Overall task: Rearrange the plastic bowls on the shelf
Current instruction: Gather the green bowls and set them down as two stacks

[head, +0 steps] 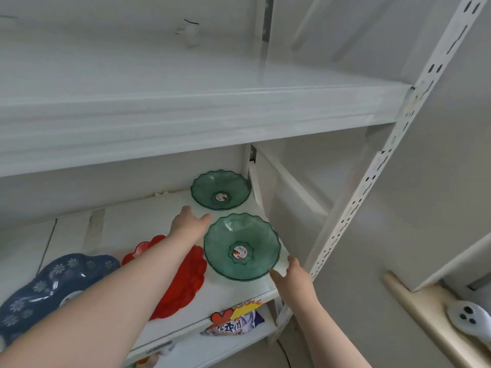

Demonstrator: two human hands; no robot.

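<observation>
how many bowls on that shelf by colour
green: 2, the front green bowl and the back green bowl
red: 1, the red bowl
blue: 1, the blue bowl with white flowers
total: 4

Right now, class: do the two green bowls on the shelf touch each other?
Apart. The head view shows a strip of white shelf between the rear green bowl and the front green bowl.

Both hands open flanking near green bowl [241,247]: left hand [189,223] at 10 o'clock, right hand [292,277] at 4 o'clock; far green bowl [221,190] at 12.
</observation>
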